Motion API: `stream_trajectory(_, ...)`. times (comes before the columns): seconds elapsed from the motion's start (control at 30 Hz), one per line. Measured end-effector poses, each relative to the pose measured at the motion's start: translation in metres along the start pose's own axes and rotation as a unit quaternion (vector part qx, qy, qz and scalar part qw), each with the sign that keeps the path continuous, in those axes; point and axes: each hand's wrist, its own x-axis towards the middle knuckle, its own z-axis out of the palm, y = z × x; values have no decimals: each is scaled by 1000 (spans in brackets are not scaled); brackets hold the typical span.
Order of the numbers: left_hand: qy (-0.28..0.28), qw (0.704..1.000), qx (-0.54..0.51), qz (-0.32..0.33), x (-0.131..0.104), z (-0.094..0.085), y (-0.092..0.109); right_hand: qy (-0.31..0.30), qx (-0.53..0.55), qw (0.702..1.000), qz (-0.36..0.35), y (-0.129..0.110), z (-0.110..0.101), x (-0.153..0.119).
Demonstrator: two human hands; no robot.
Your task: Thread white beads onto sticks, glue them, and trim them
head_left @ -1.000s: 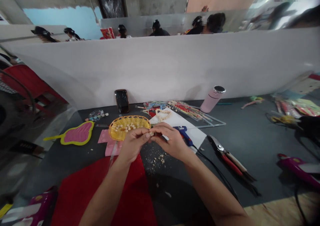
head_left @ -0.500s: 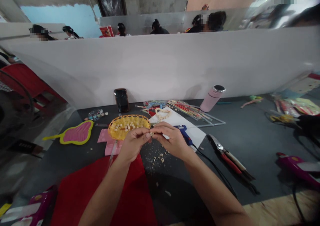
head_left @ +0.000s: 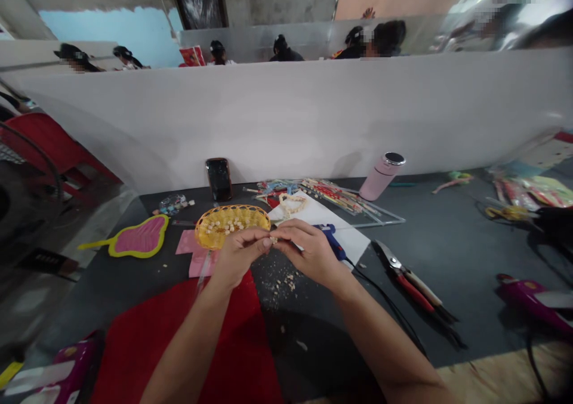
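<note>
My left hand (head_left: 245,250) and my right hand (head_left: 305,246) meet at the fingertips over the dark table. Between them they pinch a small pale piece (head_left: 274,240), mostly covered by fingers; its exact kind is too small to tell. Just behind my left hand stands a yellow woven basket (head_left: 201,235) holding several small pale pieces. Crumbs and chips (head_left: 286,281) lie scattered on the table below my hands. A blue glue gun (head_left: 333,241) rests on a white sheet (head_left: 356,246) beside my right hand.
Red-handled shears (head_left: 414,290) lie to the right, near a leaning pink bottle (head_left: 382,177). A phone (head_left: 219,179) is propped against the white partition (head_left: 286,117). Red cloth (head_left: 147,338) spreads at the front left, near a pink-and-yellow paddle shape (head_left: 138,237). Thin sticks (head_left: 331,195) are piled behind.
The view has shifted very slightly. Both hands stay together at the fingertips, with only a tiny movement of the fingers around the small piece.
</note>
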Motion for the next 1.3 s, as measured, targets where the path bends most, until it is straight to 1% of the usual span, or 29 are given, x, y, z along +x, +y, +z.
stream_trajectory(0.17, 6, 998, -53, -31, -2, 3, 2, 23, -7, 1000, 10, -2, 1, 0)
stream_trajectory(0.27, 18, 993, -105, -55, -3, 5, 3, 47, 22, 998, 32, -3, 1, 1)
stream_trajectory(0.33, 15, 990, -125, -62, -3, 5, 5, 54, 51, 996, 53, -3, 1, 1)
stream_trajectory(0.4, 9, 990, -126, -65, -2, 4, 6, 63, 82, 991, 82, -2, 1, 0)
stream_trajectory(0.47, 11, 990, -120, -68, -1, 3, 6, 85, 113, 984, 106, 0, 0, 0)
stream_trajectory(0.57, 17, 990, -119, -73, 1, 3, 5, 108, 143, 977, 118, 0, -2, 1)
stream_trajectory(0.63, 14, 992, -110, -64, 1, 3, 3, 100, 137, 979, 115, -2, -3, 2)
stream_trajectory(0.77, 9, 998, -65, -20, 1, 3, 2, 65, 98, 988, 97, -7, -6, 5)
stream_trajectory(0.87, 7, 999, -45, 3, 0, 1, 1, 53, 82, 991, 91, -7, -6, 5)
stream_trajectory(1.07, -15, 998, -66, -17, -2, 1, -1, 48, 78, 992, 91, -7, -6, 4)
stream_trajectory(1.3, -8, 1000, -4, 12, 0, 0, -3, 37, 59, 995, 78, -7, -7, 4)
